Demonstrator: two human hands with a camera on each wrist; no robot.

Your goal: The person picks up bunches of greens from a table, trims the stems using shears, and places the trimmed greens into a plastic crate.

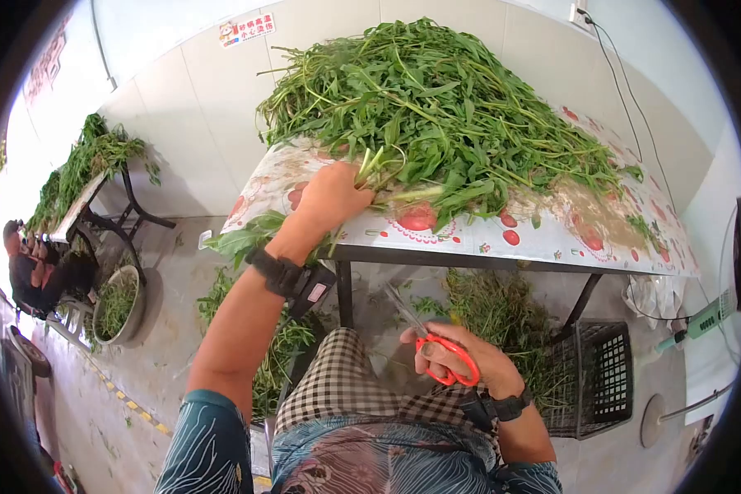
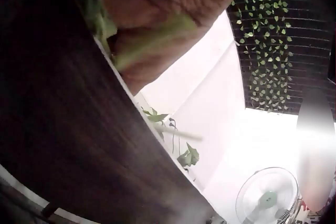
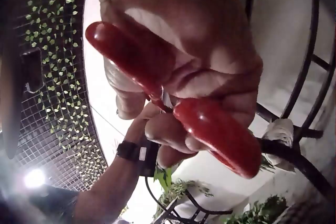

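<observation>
In the head view, the left hand [image 1: 331, 196] grips a bunch of green stems [image 1: 377, 165] at the table's front edge, leaves sticking out on the sleeve side. A large heap of leafy stalks [image 1: 436, 99] lies just behind it. Lower down, over the lap, the right hand [image 1: 469, 358] holds red-handled scissors [image 1: 454, 349], fingers through the loops and blades pointing up and left. The left wrist view shows the left palm [image 2: 157, 19] beside the table edge with a blurred stem across it. In the right wrist view the red handles [image 3: 215, 134] sit in the right hand [image 3: 184, 40].
The patterned tablecloth [image 1: 486, 235] carries brown dirt at the right. Below stand a black crate [image 1: 605, 379] and piles of cut greens [image 1: 502, 321]. At the far left a seated person [image 1: 29, 267] is near a tub [image 1: 117, 309] and another table of greens. A fan stands at the right.
</observation>
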